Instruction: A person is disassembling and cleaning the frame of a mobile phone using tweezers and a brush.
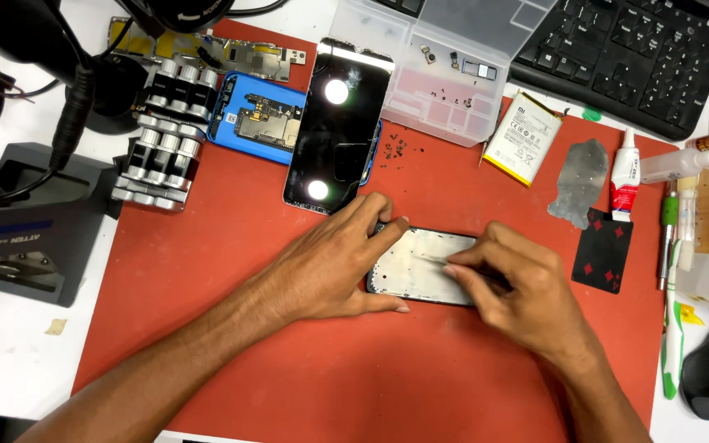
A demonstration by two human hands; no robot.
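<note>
A phone frame (416, 267) with a pale inner plate lies on the red work mat (207, 271) in the middle. My left hand (334, 262) rests on its left end, fingers wrapped over the top and bottom edges, holding it down. My right hand (514, 287) covers the frame's right end with fingers pinched on the pale plate; whether a thin tool is in them I cannot tell. Behind the frame a black glass screen panel (336, 123) lies on the mat, partly over a blue phone back (256, 115) with an exposed circuit board.
A clear plastic parts tray (453, 74) with small screws sits at the back, a black keyboard (625, 49) right of it. A white battery (523, 135), a grey foil piece (578, 180), a glue tube (624, 176), a playing card (602, 261) and a silver screwdriver-bit rack (162, 135) lie around.
</note>
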